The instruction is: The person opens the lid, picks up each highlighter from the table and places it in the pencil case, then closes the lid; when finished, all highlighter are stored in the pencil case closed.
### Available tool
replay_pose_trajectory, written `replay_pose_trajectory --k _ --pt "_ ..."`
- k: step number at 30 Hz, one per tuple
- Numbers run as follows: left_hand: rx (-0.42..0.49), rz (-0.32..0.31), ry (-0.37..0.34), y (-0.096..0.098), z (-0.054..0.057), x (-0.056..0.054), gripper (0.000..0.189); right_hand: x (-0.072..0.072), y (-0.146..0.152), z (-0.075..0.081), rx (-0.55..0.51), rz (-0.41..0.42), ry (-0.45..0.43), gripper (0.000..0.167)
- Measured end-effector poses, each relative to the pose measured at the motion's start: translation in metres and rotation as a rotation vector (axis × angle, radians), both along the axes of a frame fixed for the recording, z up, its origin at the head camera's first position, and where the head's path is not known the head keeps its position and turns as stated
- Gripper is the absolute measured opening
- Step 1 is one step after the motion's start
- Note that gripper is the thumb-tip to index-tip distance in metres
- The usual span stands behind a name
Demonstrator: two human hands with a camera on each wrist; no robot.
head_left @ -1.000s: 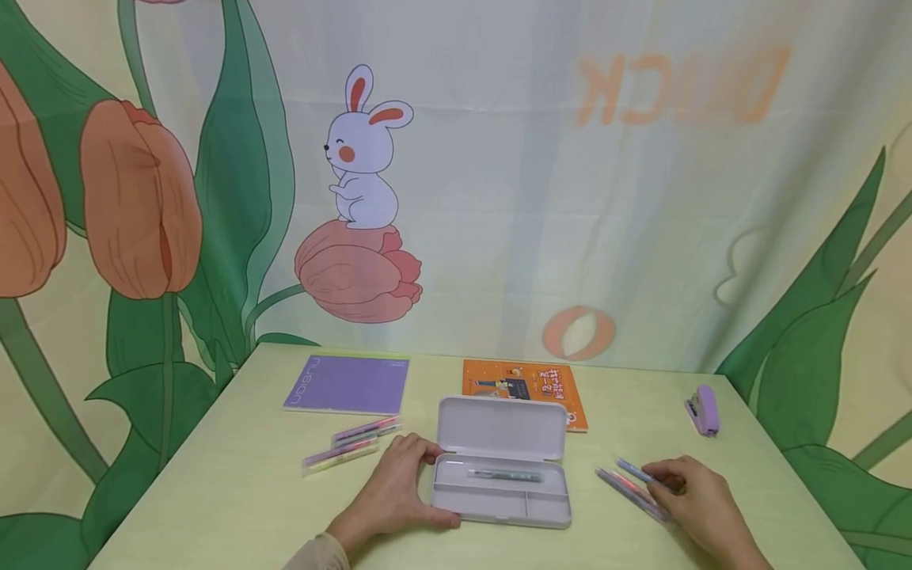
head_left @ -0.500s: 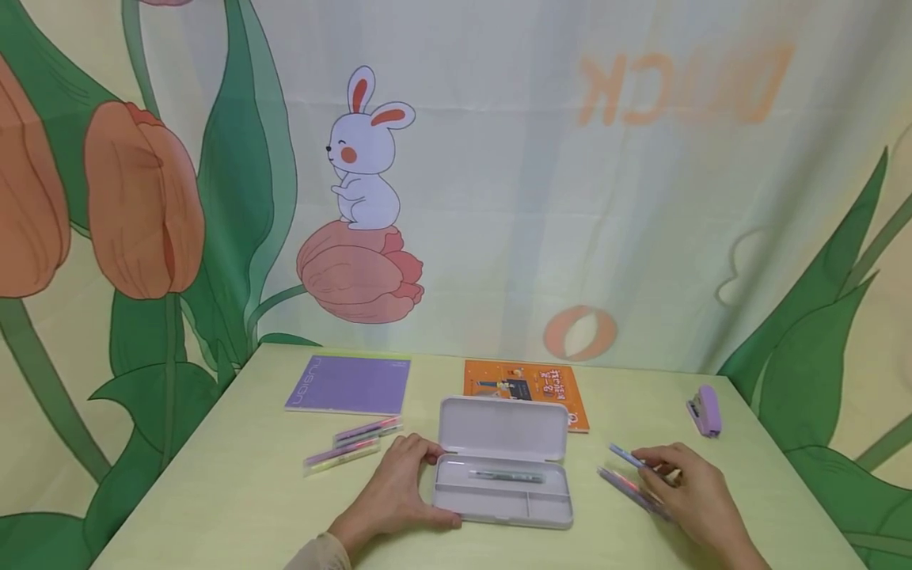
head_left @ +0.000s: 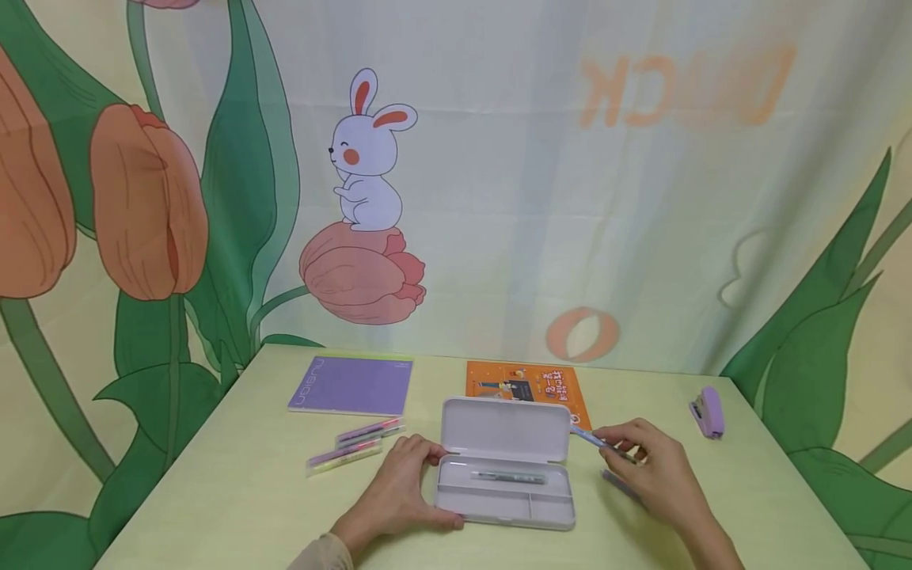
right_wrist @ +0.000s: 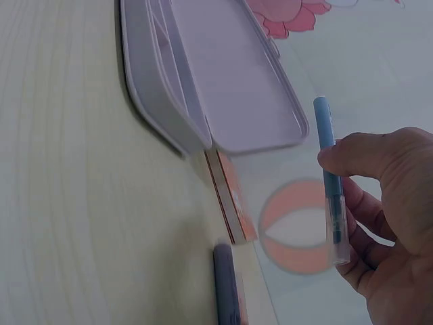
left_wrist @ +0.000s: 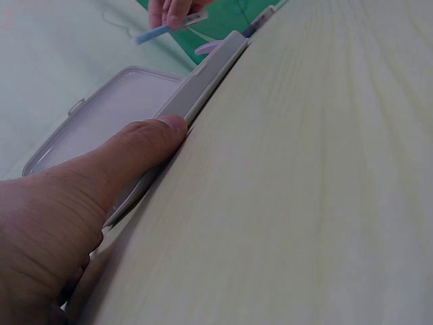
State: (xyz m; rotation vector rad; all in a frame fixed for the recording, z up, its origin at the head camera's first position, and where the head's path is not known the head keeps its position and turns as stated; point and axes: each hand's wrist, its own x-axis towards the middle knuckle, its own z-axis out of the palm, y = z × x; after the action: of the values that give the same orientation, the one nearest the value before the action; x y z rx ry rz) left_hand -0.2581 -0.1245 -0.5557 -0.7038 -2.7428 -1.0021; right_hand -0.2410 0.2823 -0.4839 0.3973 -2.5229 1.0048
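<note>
A pale grey pencil case (head_left: 504,429) lies open on the table with its lid tipped back. A pen with a clear cap (head_left: 509,476) rests in its long rear compartment. My left hand (head_left: 399,487) grips the case's left end, thumb along the front edge in the left wrist view and fingers near the hinge side. Held up between the thumb and fingers of my right hand (head_left: 659,471) is a blue marker (right_wrist: 325,125) with a clear cap, right of the case. Beneath that hand lies a greyish-purple marker (right_wrist: 226,284); others beside it are mostly hidden.
Several coloured markers (head_left: 356,445) lie left of the case. Behind them is a purple notebook (head_left: 352,384). An orange booklet (head_left: 556,380) sits partly behind the lid, and a purple stapler (head_left: 708,412) stands at the far right. A printed curtain hangs behind the table.
My right hand has lifted the blue marker off the table and carried it left and up toward the case. The left hand stays on the case.
</note>
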Motion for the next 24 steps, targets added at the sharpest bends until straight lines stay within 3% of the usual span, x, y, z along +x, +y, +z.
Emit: replay_pose_trajectory --k 13,24 --pt "0.002 0.001 -0.002 0.000 0.001 0.000 0.095 -0.011 -0.059 0.007 -0.036 0.103 -0.050 0.031" --pt "0.003 -0.001 -0.004 0.000 0.000 -0.001 0.095 -0.018 -0.102 0.000 -0.031 0.181 -0.098 0.028"
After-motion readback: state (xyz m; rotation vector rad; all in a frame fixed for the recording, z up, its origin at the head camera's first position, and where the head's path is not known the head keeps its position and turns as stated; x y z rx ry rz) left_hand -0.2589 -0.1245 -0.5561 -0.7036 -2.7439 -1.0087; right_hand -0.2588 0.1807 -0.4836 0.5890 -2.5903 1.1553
